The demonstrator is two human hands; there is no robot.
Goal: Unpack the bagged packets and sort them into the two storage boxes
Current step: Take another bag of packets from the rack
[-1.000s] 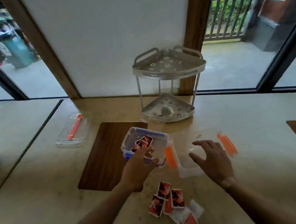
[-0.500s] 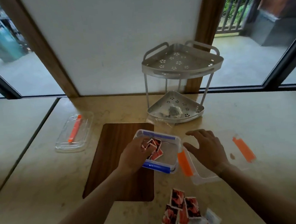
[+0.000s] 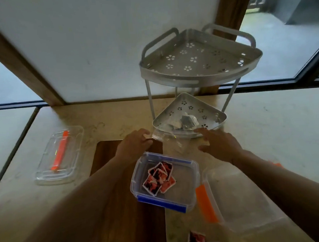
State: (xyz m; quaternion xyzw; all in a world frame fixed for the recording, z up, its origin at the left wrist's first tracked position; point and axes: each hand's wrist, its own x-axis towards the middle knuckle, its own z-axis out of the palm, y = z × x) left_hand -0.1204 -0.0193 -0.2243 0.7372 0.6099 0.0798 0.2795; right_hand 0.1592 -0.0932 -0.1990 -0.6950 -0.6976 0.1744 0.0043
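Note:
A clear box with blue clips (image 3: pixel 190 194) sits in front of me and holds several red packets (image 3: pixel 159 177). To its right stands a clear box with an orange clip (image 3: pixel 241 200), with nothing visible inside. A clear plastic bag (image 3: pixel 170 141) lies at the front edge of the rack's lower tier, where silver-grey packets (image 3: pixel 186 121) rest. My left hand (image 3: pixel 134 144) is at the bag's left edge and my right hand (image 3: pixel 218 144) is at its right. Both have their fingers apart and hold nothing. More red packets (image 3: pixel 198 241) lie at the bottom edge.
A two-tier metal corner rack (image 3: pixel 198 67) stands against the wall behind the bag. A clear lid with an orange clip (image 3: pixel 60 156) lies at the left. A dark wooden board (image 3: pixel 124 217) sits under my left forearm and the blue-clipped box's left side.
My left hand has left the blue-clipped box and my right hand has left the orange-clipped box. Both have reached forward to the bag at the rack. The view has moved closer.

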